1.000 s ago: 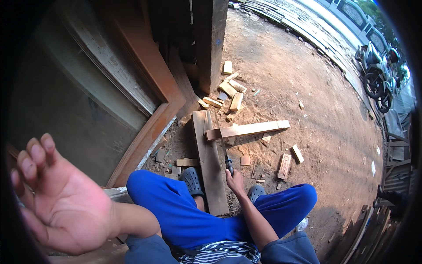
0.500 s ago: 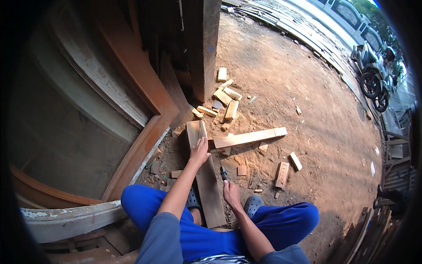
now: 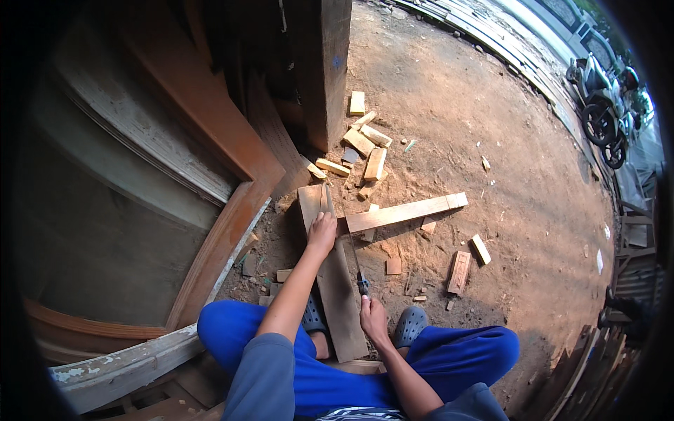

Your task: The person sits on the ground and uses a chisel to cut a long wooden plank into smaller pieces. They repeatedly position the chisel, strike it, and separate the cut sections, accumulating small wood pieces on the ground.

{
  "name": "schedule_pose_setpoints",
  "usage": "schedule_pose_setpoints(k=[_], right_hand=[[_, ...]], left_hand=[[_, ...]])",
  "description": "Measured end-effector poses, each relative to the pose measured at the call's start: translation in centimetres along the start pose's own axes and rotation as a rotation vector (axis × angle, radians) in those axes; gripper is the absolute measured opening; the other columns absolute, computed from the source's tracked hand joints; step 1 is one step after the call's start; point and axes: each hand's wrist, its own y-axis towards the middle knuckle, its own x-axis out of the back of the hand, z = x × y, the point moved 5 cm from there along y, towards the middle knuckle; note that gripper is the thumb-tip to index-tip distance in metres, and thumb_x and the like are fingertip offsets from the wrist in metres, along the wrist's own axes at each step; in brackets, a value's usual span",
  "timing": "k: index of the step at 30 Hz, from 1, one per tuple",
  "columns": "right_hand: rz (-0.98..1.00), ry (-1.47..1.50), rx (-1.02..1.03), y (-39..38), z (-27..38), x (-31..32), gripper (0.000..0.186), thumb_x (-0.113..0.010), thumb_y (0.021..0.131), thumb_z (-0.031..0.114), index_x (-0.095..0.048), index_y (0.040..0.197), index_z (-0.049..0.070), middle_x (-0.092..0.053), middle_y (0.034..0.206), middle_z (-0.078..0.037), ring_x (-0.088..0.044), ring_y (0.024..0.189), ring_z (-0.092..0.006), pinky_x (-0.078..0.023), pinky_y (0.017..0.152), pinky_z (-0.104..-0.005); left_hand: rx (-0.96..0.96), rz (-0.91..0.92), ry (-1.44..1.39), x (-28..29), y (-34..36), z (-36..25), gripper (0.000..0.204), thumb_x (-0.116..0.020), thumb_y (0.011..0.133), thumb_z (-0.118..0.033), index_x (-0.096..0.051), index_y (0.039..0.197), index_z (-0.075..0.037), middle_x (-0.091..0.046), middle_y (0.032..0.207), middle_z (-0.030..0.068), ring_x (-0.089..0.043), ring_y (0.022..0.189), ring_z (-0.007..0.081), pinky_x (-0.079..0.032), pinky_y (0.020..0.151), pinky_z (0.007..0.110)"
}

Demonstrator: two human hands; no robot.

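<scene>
My left hand (image 3: 321, 234) is over the near end of a short light-coloured wooden beam (image 3: 407, 212), its fingers curled down on the wood; the part beneath is hidden. The beam rests across a long brown plank (image 3: 342, 298) between my feet and juts out to the right. In my right hand (image 3: 373, 317) is the dark handle of a handsaw (image 3: 362, 283), closed in my fingers. The thin blade runs away from me and meets the beam just right of my left hand.
Cut wooden blocks (image 3: 359, 142) lie piled by a thick post (image 3: 330, 91). A carved reddish block (image 3: 458, 272) and a pale block (image 3: 481, 249) lie on the dirt at right. Wooden frames (image 3: 217, 245) lean at left. Boards (image 3: 583, 379) are stacked lower right; a motorbike (image 3: 599, 116) stands beyond.
My right hand and the saw have pulled back toward me, with more blade showing. The left hand's fingers look more curled over the wood. The whole view has shifted slightly.
</scene>
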Motion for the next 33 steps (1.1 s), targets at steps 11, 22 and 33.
schedule_pose_setpoints(k=[11,22,33], right_hand=[[-0.031,-0.041,0.009,0.8,-0.6,-0.2,0.051,-0.046,0.096,0.036,-0.056,0.072,-0.007,-0.054,0.064,-0.027,-0.058,0.065,-0.0375,-0.041,0.060,-0.0475],[-0.013,0.005,-0.015,4.1,-0.5,-0.3,0.054,-0.047,0.094,0.039,-0.049,0.062,-0.005,-0.046,0.053,-0.014,-0.050,0.055,-0.0193,-0.039,0.056,-0.0418],[0.015,0.104,0.053,6.9,2.6,0.0,0.055,-0.046,0.095,0.041,-0.051,0.066,-0.006,-0.048,0.054,-0.016,-0.050,0.054,-0.0224,-0.038,0.054,-0.0432]], left_hand=[[0.033,-0.007,-0.136,0.0,-0.1,0.5,0.028,-0.075,0.065,-0.007,-0.062,0.089,-0.002,-0.055,0.095,0.0116,-0.053,0.098,0.0290,-0.048,0.084,0.039],[0.037,-0.037,-0.154,0.3,0.2,0.7,0.030,-0.077,0.063,-0.006,-0.060,0.088,-0.001,-0.057,0.094,0.0125,-0.054,0.098,0.0306,-0.049,0.083,0.039],[0.019,-0.006,-0.149,0.1,0.2,0.5,0.040,-0.080,0.062,-0.010,-0.058,0.094,-0.001,-0.057,0.095,0.0116,-0.052,0.098,0.0317,-0.046,0.087,0.040]])
